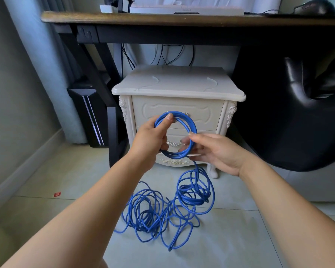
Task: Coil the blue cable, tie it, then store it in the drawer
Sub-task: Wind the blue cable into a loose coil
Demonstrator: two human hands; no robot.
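Head view: a cream carved nightstand (178,84) stands on pale floor tiles (236,242), under a dark wooden desk (162,18). Left of the nightstand sits a black computer tower (89,117), and to its right a black chair (298,117). Most of the blue cable (191,197) lies in loose loops on the tiles before the nightstand. Its coiled part hangs before the closed drawers (203,117), gripped by the left hand (151,136) with curled fingers and pinched by the right hand (215,151).

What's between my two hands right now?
A coil of the blue cable, gripped by the left hand and pinched by the right hand, in the head view.
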